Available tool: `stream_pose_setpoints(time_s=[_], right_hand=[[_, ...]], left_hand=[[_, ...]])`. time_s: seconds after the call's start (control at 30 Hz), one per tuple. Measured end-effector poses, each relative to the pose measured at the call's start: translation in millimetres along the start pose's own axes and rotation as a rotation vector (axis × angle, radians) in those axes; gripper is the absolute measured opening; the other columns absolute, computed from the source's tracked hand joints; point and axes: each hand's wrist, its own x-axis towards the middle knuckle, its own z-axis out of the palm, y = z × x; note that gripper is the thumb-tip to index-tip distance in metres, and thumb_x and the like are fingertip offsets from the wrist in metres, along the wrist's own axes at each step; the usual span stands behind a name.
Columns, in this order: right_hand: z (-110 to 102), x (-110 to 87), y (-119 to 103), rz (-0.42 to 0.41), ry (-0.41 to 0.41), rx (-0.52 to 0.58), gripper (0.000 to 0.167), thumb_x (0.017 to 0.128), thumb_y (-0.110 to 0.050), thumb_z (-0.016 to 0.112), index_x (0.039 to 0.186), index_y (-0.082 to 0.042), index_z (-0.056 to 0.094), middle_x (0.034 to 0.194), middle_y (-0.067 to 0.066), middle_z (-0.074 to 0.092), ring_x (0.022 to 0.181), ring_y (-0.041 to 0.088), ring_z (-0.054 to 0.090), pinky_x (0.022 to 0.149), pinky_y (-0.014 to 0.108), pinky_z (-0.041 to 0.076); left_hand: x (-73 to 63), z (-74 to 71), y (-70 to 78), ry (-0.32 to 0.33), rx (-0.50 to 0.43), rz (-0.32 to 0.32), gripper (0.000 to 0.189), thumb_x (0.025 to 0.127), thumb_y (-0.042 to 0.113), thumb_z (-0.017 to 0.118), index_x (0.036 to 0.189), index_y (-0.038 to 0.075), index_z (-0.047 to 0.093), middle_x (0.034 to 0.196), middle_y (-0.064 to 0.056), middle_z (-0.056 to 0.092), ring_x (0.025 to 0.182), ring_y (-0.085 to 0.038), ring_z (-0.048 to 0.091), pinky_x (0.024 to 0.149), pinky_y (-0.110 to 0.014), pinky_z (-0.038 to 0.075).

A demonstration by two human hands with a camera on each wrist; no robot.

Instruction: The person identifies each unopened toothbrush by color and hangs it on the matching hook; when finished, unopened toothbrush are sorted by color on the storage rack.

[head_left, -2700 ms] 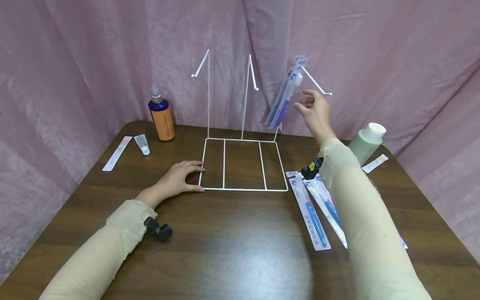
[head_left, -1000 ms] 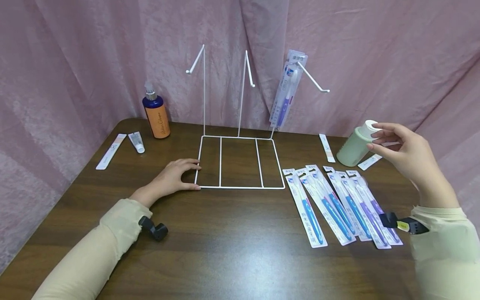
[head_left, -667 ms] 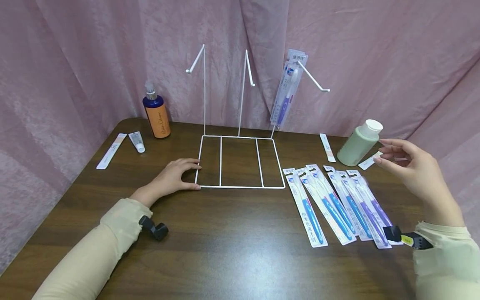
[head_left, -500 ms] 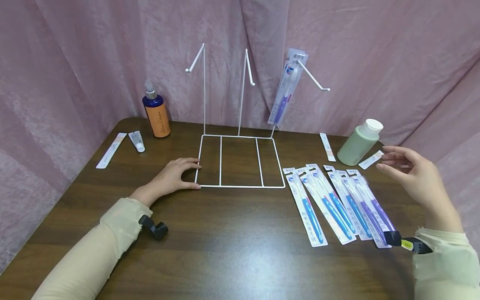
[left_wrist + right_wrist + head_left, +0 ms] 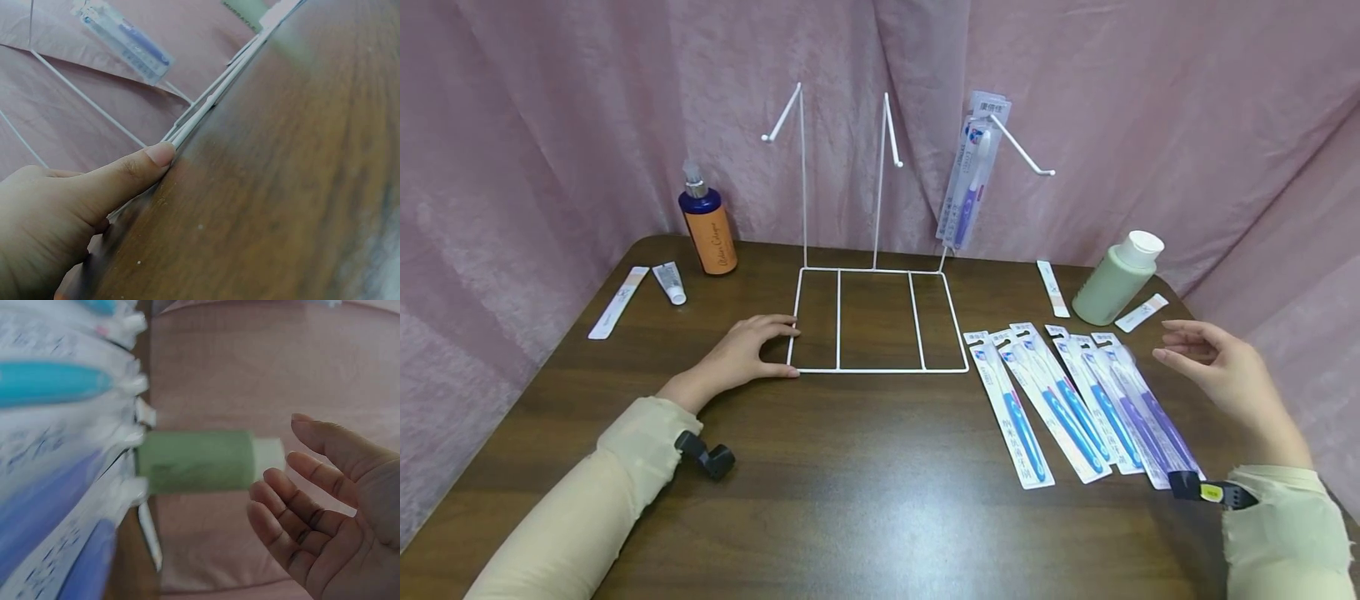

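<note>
In the head view, my left hand (image 5: 741, 352) rests at the front left corner of a white wire display rack (image 5: 880, 372). Its thumb and fingers lie fairly straight against the bars; the left wrist view has the thumb (image 5: 134, 169) touching the corner. Packaged toothbrushes (image 5: 973, 179), a purple-handled one in front, hang from the rack's right hook. Several more packaged toothbrushes (image 5: 1060, 400), with blue and purple handles, lie fanned on the table. Just right of them hovers my right hand (image 5: 1225, 367), fingers loosely bent and holding nothing, as the right wrist view (image 5: 331, 506) confirms.
A green bottle (image 5: 1112, 283) with a white cap stands at the back right, between two small white packets. At the back left are an orange and blue pump bottle (image 5: 709, 229), a small tube (image 5: 670, 283) and a long white packet (image 5: 617, 302). A pink curtain hangs behind.
My right hand has left the hanging toothbrushes, swung right past the green bottle and sunk lower beside the toothbrushes on the table. The left hand has stayed at the rack's corner.
</note>
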Motion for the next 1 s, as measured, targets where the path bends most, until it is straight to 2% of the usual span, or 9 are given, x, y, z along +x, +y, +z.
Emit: stream_pose_setpoints(time_s=[0.2,0.23,0.33,0.4,0.47,0.63,0.8,1.0], right_hand=[[3,-3.9,23,0.037,-0.104,-0.074,0.044,0.088,-0.021,0.070,0.122,0.003,0.056,0.083,-0.033,0.056,0.075,-0.021,0.051,0.062,0.004,0.042],[4,-3.6,25,0.041,-0.121,-0.077,0.044,0.088,-0.021,0.070,0.122,0.003,0.056,0.084,-0.028,0.060,0.075,-0.020,0.052,0.062,0.005,0.043],[7,-2.6,30,0.058,-0.161,-0.089,0.045,0.088,-0.023,0.070,0.123,0.004,0.057,0.092,-0.001,0.070,0.076,-0.018,0.052,0.063,0.005,0.043],[9,-1.4,32,0.064,-0.187,-0.107,0.046,0.088,-0.023,0.070,0.123,0.005,0.057,0.100,0.017,0.070,0.076,-0.018,0.050,0.063,0.006,0.042],[11,-0.4,34,0.073,-0.221,-0.131,0.047,0.088,-0.023,0.071,0.123,0.005,0.057,0.105,0.026,0.066,0.076,-0.017,0.049,0.063,0.009,0.042],[14,2.8,37,0.083,-0.298,-0.214,0.050,0.085,-0.025,0.073,0.122,0.005,0.058,0.104,0.026,0.067,0.078,-0.008,0.050,0.065,0.018,0.044],[18,4.3,40,0.094,-0.343,-0.251,0.052,0.085,-0.027,0.072,0.122,0.005,0.058,0.102,0.025,0.068,0.086,0.015,0.061,0.071,0.029,0.046],[23,1.8,41,0.133,-0.363,-0.273,0.054,0.085,-0.029,0.072,0.123,0.007,0.057,0.101,0.023,0.068,0.089,0.025,0.061,0.074,0.034,0.045]], left_hand=[[0.6,1.9,-0.6,-0.007,-0.005,-0.003,0.067,0.076,0.043,0.079,0.129,0.007,0.060,0.145,-0.014,0.048,0.136,-0.038,0.040,0.110,-0.061,0.025],[0.4,1.9,-0.9,-0.005,-0.007,-0.004,0.067,0.075,0.043,0.079,0.129,0.007,0.060,0.145,-0.014,0.048,0.136,-0.038,0.040,0.110,-0.062,0.025],[-0.6,1.9,-1.6,0.000,-0.010,-0.009,0.068,0.075,0.042,0.079,0.130,0.007,0.059,0.145,-0.014,0.048,0.135,-0.039,0.039,0.110,-0.062,0.024],[-0.8,2.0,-1.8,0.003,-0.012,-0.010,0.069,0.075,0.043,0.079,0.130,0.007,0.059,0.145,-0.015,0.048,0.135,-0.039,0.039,0.110,-0.062,0.024],[-0.7,2.5,-2.1,0.001,-0.011,-0.011,0.069,0.075,0.043,0.079,0.131,0.007,0.058,0.145,-0.015,0.048,0.135,-0.039,0.039,0.110,-0.062,0.024],[-0.8,2.7,-3.6,-0.006,-0.022,-0.023,0.071,0.075,0.044,0.079,0.132,0.008,0.058,0.145,-0.014,0.047,0.136,-0.040,0.038,0.111,-0.062,0.022],[-0.3,2.5,-4.5,0.003,-0.016,-0.017,0.069,0.074,0.041,0.081,0.130,0.008,0.059,0.145,-0.014,0.048,0.135,-0.040,0.038,0.111,-0.062,0.023],[0.7,1.7,-1.3,0.004,-0.010,-0.009,0.067,0.076,0.041,0.080,0.129,0.007,0.059,0.144,-0.016,0.048,0.134,-0.041,0.039,0.110,-0.062,0.023]])
